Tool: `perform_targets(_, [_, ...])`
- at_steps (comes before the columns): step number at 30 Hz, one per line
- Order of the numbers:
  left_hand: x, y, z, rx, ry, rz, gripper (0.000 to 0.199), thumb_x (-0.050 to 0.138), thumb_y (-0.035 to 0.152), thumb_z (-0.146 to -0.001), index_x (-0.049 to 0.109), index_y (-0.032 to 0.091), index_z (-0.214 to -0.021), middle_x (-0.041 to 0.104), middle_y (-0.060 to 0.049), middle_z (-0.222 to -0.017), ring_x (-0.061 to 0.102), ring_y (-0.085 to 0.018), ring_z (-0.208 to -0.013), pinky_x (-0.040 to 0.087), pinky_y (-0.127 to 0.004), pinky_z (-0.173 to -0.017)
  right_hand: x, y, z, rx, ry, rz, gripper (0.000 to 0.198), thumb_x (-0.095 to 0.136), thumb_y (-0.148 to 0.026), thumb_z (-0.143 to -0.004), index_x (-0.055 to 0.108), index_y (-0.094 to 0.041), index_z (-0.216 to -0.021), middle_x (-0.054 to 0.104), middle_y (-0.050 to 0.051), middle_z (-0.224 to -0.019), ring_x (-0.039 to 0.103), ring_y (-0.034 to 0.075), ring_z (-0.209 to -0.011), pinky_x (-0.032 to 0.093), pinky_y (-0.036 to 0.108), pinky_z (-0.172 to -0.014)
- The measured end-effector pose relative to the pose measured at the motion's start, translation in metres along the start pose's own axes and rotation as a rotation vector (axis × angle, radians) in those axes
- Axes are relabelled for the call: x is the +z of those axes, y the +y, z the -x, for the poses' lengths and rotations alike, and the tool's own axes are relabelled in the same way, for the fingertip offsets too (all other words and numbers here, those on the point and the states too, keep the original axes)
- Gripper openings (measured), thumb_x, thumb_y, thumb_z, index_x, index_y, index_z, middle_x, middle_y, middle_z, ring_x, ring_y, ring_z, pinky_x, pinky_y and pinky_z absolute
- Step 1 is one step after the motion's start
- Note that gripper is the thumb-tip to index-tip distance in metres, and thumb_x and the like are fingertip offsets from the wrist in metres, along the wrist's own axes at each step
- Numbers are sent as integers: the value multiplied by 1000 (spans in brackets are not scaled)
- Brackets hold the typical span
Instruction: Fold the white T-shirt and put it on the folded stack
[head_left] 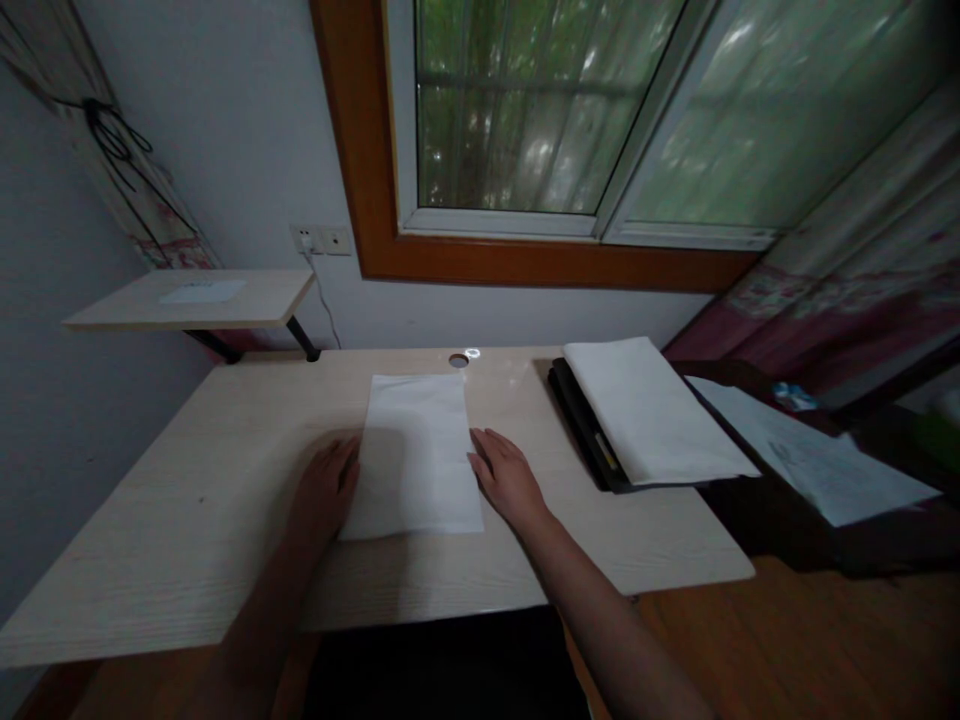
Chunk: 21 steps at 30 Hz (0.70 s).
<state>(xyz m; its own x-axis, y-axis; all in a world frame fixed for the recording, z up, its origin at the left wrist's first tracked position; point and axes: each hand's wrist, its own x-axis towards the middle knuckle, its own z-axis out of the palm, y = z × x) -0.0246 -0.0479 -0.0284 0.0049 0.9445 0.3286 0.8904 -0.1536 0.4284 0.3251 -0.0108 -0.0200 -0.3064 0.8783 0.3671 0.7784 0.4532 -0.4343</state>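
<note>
A blank white sheet of paper (pixel 420 460) lies flat on the pale wooden desk (pixel 217 500), right in front of me. My left hand (pixel 326 485) rests at the sheet's left edge, its fingers stretched forward and touching or nearly touching the paper. On the opposite side, my right hand (pixel 506 475) lies on the desk with fingers extended toward the sheet's right edge. Neither hand grips anything. A shadow falls across the left part of the paper.
At the desk's right, white paper (pixel 652 410) tops a black folder or case (pixel 581 425). Beyond it, another sheet (pixel 817 455) lies on a dark surface. A small raised shelf (pixel 262 295) stands back left, holding a paper (pixel 202 291). A cable hole (pixel 458 361) sits near the wall.
</note>
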Motion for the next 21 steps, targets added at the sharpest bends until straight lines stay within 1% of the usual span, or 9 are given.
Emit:
perform_targets(2, [-2,2,-1,-1,-11,38,47,44,40,-99,62,18,-137,67,-13,-135,59,-29,-126,43,-50,-114,-2,1,-1,-10,25,-54,43,54,-35,-104,57,-20,-144,67,10,-133,54,28,-131,42,46,-114])
perform_targets(4, [-5,5,-2,-23,-24,66,47,49,42,-96,63,20,-135,70,-11,-126,63,-29,-118,47,-49,-109,-3,2,-2,-34,21,-97,42,60,-37,-101,60,-24,-141,69,9,-127,58,28,-124,44,46,-110])
perform_targets(7, [-8,9,-2,-118,-19,85,53,58,46,-90,61,18,-135,74,-10,-110,66,-29,-107,51,-48,-101,-3,2,-1,-26,0,-147,45,71,-39,-94,63,-25,-136,72,7,-115,61,27,-110,47,45,-103])
perform_targets(9, [-9,11,-2,-162,-29,115,57,62,48,-88,59,18,-136,75,-8,-101,69,-27,-97,54,-45,-96,-3,1,-2,8,-11,-180,45,77,-36,-90,65,-24,-132,73,6,-104,62,27,-104,48,45,-100])
perform_targets(12, [-12,12,-1,-158,-70,161,57,64,45,-85,58,20,-135,74,-6,-94,70,-24,-86,56,-41,-89,-5,0,-2,51,-28,-251,43,78,-28,-87,67,-26,-128,72,3,-92,61,26,-100,48,43,-97])
perform_targets(15, [-15,12,0,-136,-112,164,50,65,37,-82,61,21,-128,73,-5,-91,69,-24,-83,57,-40,-84,-9,1,-2,54,-67,-325,42,76,-22,-85,68,-27,-126,70,2,-85,61,26,-99,49,42,-96])
perform_targets(17, [-16,13,0,-134,-125,156,42,64,33,-81,64,20,-121,72,-6,-92,69,-24,-83,56,-40,-84,-12,2,-1,26,-105,-361,42,75,-22,-85,68,-27,-127,69,2,-82,61,25,-98,49,42,-96])
perform_targets(19, [-16,15,-1,-144,-100,135,34,60,33,-84,64,19,-114,72,-8,-94,68,-25,-87,55,-42,-87,-14,2,0,-1,-116,-377,41,73,-26,-88,67,-26,-128,68,2,-83,61,25,-98,49,41,-96])
perform_targets(21, [-15,19,-3,-162,-48,106,31,58,37,-88,64,19,-112,73,-10,-98,68,-28,-93,53,-45,-91,-14,1,-1,-3,-82,-359,38,70,-30,-92,66,-26,-129,70,3,-92,61,25,-100,48,42,-97])
